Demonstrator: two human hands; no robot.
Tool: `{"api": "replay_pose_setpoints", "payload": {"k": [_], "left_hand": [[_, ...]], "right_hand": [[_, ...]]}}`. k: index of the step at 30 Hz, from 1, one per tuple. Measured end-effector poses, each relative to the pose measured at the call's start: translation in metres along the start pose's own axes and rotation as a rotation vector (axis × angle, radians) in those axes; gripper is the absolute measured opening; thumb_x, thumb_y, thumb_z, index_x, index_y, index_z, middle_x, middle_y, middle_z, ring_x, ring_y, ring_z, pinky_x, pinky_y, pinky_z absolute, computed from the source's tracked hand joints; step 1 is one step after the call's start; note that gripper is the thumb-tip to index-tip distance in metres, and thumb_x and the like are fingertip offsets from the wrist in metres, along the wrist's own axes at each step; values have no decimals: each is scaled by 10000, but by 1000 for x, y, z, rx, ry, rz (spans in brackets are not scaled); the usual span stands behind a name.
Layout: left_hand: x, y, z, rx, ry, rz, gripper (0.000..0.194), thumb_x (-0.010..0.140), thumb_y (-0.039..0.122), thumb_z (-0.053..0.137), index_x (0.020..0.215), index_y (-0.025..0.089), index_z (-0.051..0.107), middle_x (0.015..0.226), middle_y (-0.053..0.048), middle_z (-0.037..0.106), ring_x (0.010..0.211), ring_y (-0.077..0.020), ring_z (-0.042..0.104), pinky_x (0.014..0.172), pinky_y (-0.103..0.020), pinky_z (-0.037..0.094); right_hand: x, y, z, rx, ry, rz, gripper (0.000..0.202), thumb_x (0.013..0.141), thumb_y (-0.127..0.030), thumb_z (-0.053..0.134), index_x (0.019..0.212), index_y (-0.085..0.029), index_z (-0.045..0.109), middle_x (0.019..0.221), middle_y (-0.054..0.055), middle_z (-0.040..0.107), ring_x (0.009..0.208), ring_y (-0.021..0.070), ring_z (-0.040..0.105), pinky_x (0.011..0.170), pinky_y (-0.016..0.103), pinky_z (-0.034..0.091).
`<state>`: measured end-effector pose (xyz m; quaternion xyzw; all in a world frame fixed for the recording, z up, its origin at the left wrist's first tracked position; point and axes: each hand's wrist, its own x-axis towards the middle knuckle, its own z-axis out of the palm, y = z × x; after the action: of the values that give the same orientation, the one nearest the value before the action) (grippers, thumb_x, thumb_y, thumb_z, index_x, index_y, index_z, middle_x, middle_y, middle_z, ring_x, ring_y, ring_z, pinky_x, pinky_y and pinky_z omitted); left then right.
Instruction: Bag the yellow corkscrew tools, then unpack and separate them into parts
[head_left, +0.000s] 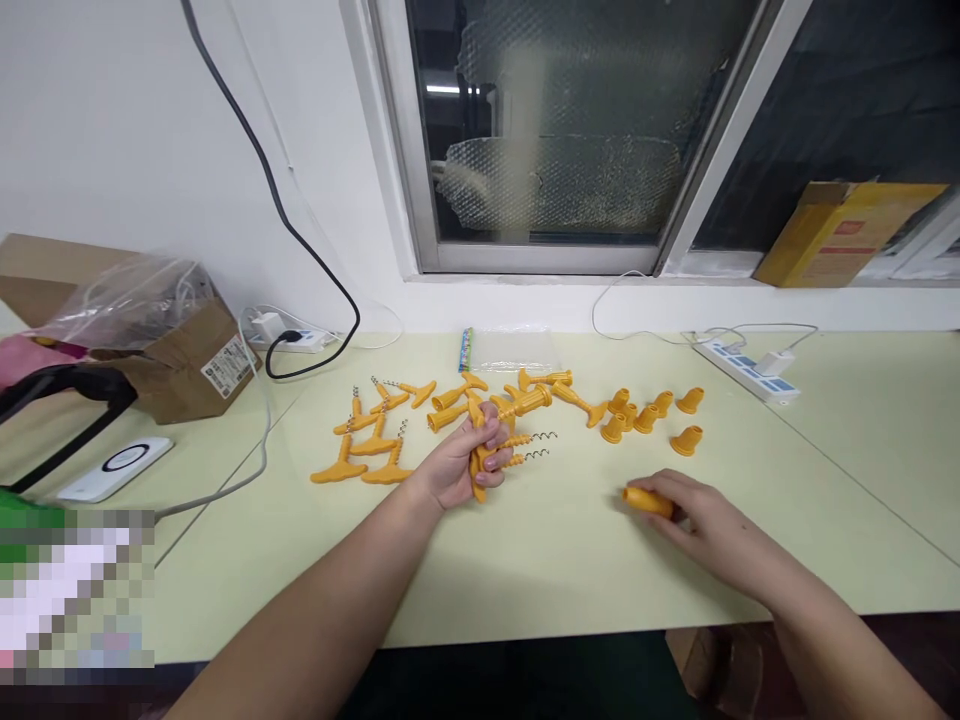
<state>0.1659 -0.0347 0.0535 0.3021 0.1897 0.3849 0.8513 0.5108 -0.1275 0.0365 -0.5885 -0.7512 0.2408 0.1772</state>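
My left hand (466,458) is closed around yellow T-handled corkscrews (478,480), with bare metal spirals pointing right. My right hand (694,510) grips a yellow ribbed sleeve (646,500) close to the tabletop, apart from the left hand. Several loose corkscrews (341,466) lie to the left, their spirals exposed. Behind my left hand are corkscrews with sleeves over their spirals, one of them a sleeved corkscrew (577,402). Beyond my right hand, several yellow sleeves (686,440) stand on their wide ends. My fingers partly hide the held pieces.
A clear plastic bag (514,350) lies near the wall. On the left are a cardboard box (180,360), a white charging pad (120,468) and a grey cable (225,490). A power strip (746,370) sits at the back right of the pale green table (825,520).
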Motion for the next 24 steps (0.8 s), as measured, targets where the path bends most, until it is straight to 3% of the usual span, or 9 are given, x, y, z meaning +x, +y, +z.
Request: {"api": "replay_pose_setpoints", "payload": {"k": [5, 7, 10, 13, 18, 21, 24], "left_hand": [[0, 0, -2, 4, -2, 10, 377, 880, 268, 749, 854, 231, 375, 722, 64, 377, 546, -60, 462, 401, -117, 249], [0, 0, -3, 8, -2, 7, 376, 883, 272, 746, 852, 230, 374, 724, 63, 378, 547, -60, 463, 401, -116, 246], [-1, 1, -4, 8, -6, 7, 369, 888, 272, 741, 854, 230, 375, 726, 63, 377, 549, -60, 463, 403, -115, 250], [-1, 1, -4, 3, -3, 11, 364, 888, 271, 740, 856, 230, 379, 730, 63, 378, 548, -59, 458, 401, -116, 253], [-1, 2, -2, 7, -6, 10, 367, 877, 280, 752, 853, 229, 390, 728, 63, 378, 545, -61, 447, 401, -119, 242], [-1, 3, -1, 8, -12, 4, 366, 867, 279, 759, 844, 227, 398, 721, 60, 377, 547, -65, 440, 403, -122, 229], [-3, 3, -3, 25, -50, -30, 346, 863, 279, 758, 841, 229, 415, 716, 57, 378, 537, -70, 427, 400, -130, 221]], "right_hand": [[12, 30, -4, 78, 395, -1, 396, 887, -584, 638, 1126, -271, 678, 1155, 87, 640, 1037, 252, 640, 837, 365, 551], [18, 36, -2, 30, 480, 51, 435, 851, -621, 661, 1095, -261, 688, 1006, 65, 629, 899, 230, 634, 776, 364, 535], [30, 38, 3, 7, 320, 159, 411, 891, -588, 599, 1125, -257, 668, 771, 8, 599, 661, 189, 576, 634, 336, 483], [43, 34, 6, -24, 205, 241, 371, 901, -525, 567, 1119, -237, 656, 743, 21, 651, 681, 219, 622, 629, 337, 477], [55, 11, 2, -123, 351, 321, 552, 924, -468, 522, 1402, -202, 441, 696, 8, 647, 628, 247, 628, 600, 355, 453], [59, -20, 1, -97, 465, 211, 460, 943, -484, 519, 1328, -241, 459, 659, -28, 586, 582, 211, 577, 590, 331, 429], [69, -57, 2, 95, 388, -55, 393, 951, -512, 545, 1245, -253, 510, 709, -21, 588, 609, 175, 560, 613, 305, 440]]}}
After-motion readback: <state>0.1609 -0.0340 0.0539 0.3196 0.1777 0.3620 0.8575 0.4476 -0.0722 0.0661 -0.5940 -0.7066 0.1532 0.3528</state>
